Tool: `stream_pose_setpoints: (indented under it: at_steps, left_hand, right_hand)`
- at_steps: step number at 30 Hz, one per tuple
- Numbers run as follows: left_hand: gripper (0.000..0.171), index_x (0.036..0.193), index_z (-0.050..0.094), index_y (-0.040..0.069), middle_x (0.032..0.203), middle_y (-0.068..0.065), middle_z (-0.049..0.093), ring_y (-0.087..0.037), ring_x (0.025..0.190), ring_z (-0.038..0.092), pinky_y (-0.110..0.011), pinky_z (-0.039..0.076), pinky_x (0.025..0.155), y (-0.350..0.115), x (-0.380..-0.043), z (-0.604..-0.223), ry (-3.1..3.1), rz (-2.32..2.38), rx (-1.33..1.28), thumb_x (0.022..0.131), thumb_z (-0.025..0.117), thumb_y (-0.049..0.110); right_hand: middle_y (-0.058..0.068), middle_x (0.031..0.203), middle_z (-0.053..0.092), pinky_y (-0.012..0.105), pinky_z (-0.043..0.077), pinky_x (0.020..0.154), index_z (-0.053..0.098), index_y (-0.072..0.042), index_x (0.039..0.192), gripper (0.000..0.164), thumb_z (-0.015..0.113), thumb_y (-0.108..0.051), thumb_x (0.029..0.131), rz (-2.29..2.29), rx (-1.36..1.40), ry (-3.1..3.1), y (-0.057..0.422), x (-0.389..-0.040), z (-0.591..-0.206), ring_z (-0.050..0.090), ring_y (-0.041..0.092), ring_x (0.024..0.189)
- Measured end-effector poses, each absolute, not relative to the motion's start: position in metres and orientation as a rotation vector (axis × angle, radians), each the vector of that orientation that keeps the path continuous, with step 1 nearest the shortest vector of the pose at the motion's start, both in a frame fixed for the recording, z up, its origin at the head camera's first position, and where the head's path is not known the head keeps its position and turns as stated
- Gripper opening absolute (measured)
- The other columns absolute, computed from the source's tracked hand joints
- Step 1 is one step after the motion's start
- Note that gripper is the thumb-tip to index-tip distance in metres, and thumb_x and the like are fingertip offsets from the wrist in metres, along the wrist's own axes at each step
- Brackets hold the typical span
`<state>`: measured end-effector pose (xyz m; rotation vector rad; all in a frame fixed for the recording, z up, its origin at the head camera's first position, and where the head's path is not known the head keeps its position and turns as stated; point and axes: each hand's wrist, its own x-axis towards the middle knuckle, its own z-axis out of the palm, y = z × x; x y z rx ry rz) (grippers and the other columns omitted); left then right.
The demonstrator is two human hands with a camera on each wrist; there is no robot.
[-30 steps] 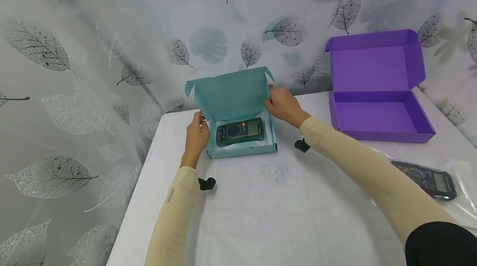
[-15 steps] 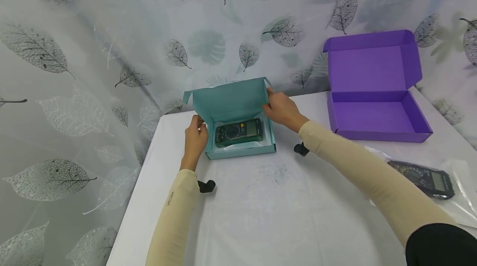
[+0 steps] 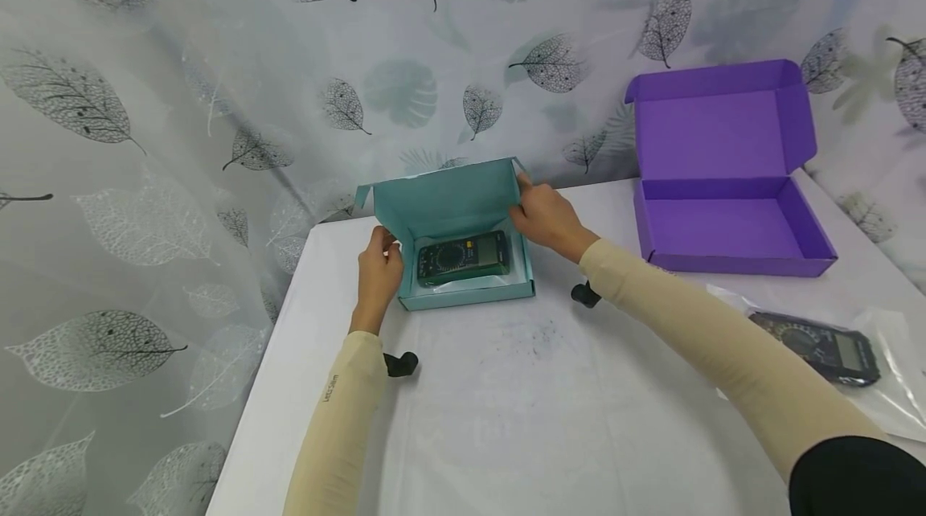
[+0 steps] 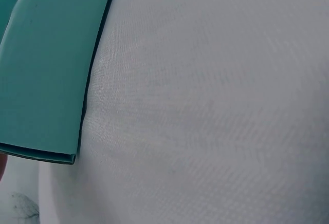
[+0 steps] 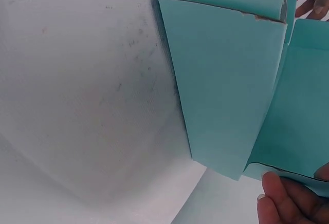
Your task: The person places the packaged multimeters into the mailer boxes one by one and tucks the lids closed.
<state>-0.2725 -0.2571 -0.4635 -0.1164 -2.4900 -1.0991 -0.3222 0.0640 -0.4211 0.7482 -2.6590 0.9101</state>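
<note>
A teal cardboard box sits toward the back of the table, its hinged lid raised and leaning over the base. Inside it lies a dark green multimeter on clear plastic wrap, dial to the left and screen to the right. My right hand pinches the lid's right side edge; in the right wrist view its fingers curl at that edge. At the box's left rear side, my left hand grips the side with bent fingers, partly hidden. The left wrist view mostly shows the box's outer wall.
An open purple box stands at the back right with its lid upright. In front of it, a second multimeter lies in a clear plastic bag, partly behind my right sleeve. A leaf-print curtain hangs behind the white table.
My right hand has tipped the teal box's lid forward and down, so it stands lower than before. My left hand stays at the box's left side. The multimeter has not moved in the box.
</note>
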Motion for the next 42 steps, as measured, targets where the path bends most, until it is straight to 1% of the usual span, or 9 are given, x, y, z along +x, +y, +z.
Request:
stream_pose_setpoints:
  at_steps: [5,8,12,16,25,28,31,34,42]
  left_hand:
    - [0.031,0.135,0.056,0.001,0.129,-0.022,0.067,-0.034,0.118,0.066,-0.049,0.054,0.094,-0.257,-0.271,-0.464,-2.497,-1.11,-0.108,0.106,0.047,-0.001]
    - [0.032,0.136,0.055,0.0,0.13,-0.023,0.067,-0.035,0.118,0.066,-0.049,0.053,0.095,-0.257,-0.271,-0.464,-2.499,-1.123,-0.111,0.106,0.046,-0.002]
    - [0.031,0.135,0.055,-0.002,0.129,-0.024,0.067,-0.036,0.116,0.067,-0.051,0.054,0.094,-0.257,-0.27,-0.466,-2.492,-1.124,-0.121,0.105,0.046,-0.004]
    - [0.03,0.132,0.055,-0.001,0.127,-0.023,0.068,-0.036,0.114,0.068,-0.05,0.054,0.092,-0.258,-0.271,-0.467,-2.497,-1.114,-0.107,0.104,0.046,-0.004]
    - [0.032,0.132,0.056,-0.001,0.126,-0.023,0.069,-0.035,0.113,0.068,-0.05,0.055,0.092,-0.257,-0.271,-0.467,-2.509,-1.117,-0.1,0.102,0.047,-0.006]
    - [0.034,0.135,0.055,0.0,0.125,-0.023,0.069,-0.035,0.114,0.068,-0.049,0.055,0.091,-0.257,-0.271,-0.468,-2.512,-1.113,-0.102,0.102,0.046,-0.005]
    - [0.036,0.137,0.054,0.0,0.125,-0.023,0.069,-0.034,0.114,0.068,-0.049,0.055,0.091,-0.257,-0.271,-0.471,-2.511,-1.108,-0.102,0.103,0.046,-0.004]
    - [0.037,0.139,0.054,0.001,0.124,-0.023,0.069,-0.034,0.113,0.068,-0.049,0.055,0.09,-0.258,-0.271,-0.472,-2.506,-1.098,-0.106,0.103,0.046,-0.004]
    - [0.035,0.135,0.056,0.002,0.118,-0.024,0.071,-0.035,0.109,0.069,-0.052,0.055,0.091,-0.258,-0.271,-0.475,-2.502,-1.101,-0.115,0.102,0.049,-0.003]
  right_hand:
    - [0.004,0.054,0.046,0.034,0.037,0.044,0.039,0.012,0.152,0.057,0.053,-0.007,0.1,0.888,0.734,-2.649,0.062,-0.321,-0.424,0.046,0.018,0.044]
    - [0.004,0.057,0.049,0.036,0.041,0.047,0.041,0.007,0.151,0.054,0.054,-0.007,0.101,0.876,0.722,-2.652,0.061,-0.321,-0.427,0.051,0.02,0.048]
    - [0.005,0.058,0.049,0.037,0.042,0.048,0.045,0.006,0.147,0.049,0.054,-0.006,0.101,0.881,0.721,-2.642,0.059,-0.321,-0.429,0.053,0.021,0.049]
    - [0.006,0.058,0.05,0.038,0.042,0.048,0.048,0.008,0.141,0.043,0.055,-0.004,0.101,0.892,0.726,-2.626,0.058,-0.32,-0.428,0.053,0.021,0.049]
    - [0.007,0.059,0.051,0.039,0.043,0.048,0.048,0.01,0.142,0.045,0.056,-0.002,0.099,0.903,0.699,-2.611,0.056,-0.317,-0.427,0.053,0.022,0.05]
    - [0.008,0.06,0.053,0.041,0.044,0.049,0.05,0.008,0.139,0.04,0.055,-0.003,0.101,0.915,0.696,-2.612,0.056,-0.316,-0.429,0.055,0.024,0.051]
    - [0.011,0.064,0.058,0.042,0.047,0.05,0.052,0.005,0.136,0.035,0.054,-0.005,0.103,0.921,0.705,-2.6,0.055,-0.315,-0.432,0.059,0.025,0.053]
    - [0.012,0.068,0.062,0.043,0.048,0.051,0.053,0.003,0.136,0.034,0.054,-0.006,0.103,0.922,0.712,-2.589,0.056,-0.315,-0.434,0.061,0.025,0.055]
    - [0.005,0.053,0.048,0.038,0.04,0.046,0.057,0.005,0.13,0.029,0.054,-0.005,0.102,0.915,0.715,-2.642,0.058,-0.309,-0.437,0.053,0.022,0.047]
